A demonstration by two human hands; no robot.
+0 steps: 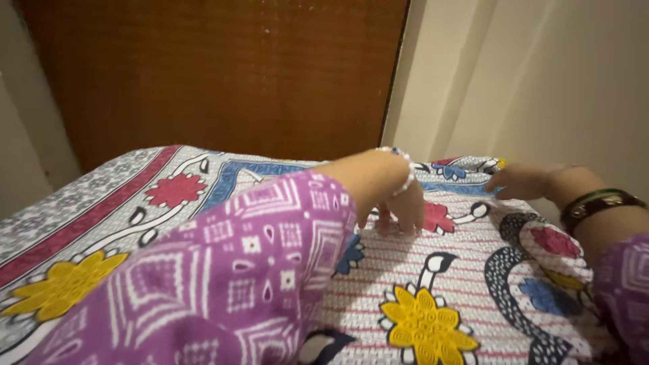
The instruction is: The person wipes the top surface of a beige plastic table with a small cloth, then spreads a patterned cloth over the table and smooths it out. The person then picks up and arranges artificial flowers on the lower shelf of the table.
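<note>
A: Status on the hands?

B: Left hand is down on the floral bedsheet, fingers curled downward with tips touching the cloth. It looks like they pinch a bit of fabric, but the wrist hides the palm, so I can't tell if it's a real grip.

A: Right?

B: Right hand is further out, at the sheet's far edge near the beige wall. Fingers point left, flat along the blue border. Whether it grips or just rests I cannot tell; the fingertips are blurred.

A: Where's the sheet relative to them?

B: It lies under both hands and spreads toward the camera and to the left of the left hand. A yellow flower print sits below the left hand, a red one just beside its fingers. The fabric is bunched into a fold under the right forearm.

A: Anything on the wrists?

B: White bead bracelet on the left, dark bangle with a gold band on the right. Purple patterned sleeve covers the left arm and fills the near foreground.

A: Background?

B: Brown wooden panel stands behind the hands, left of the wall.
</note>
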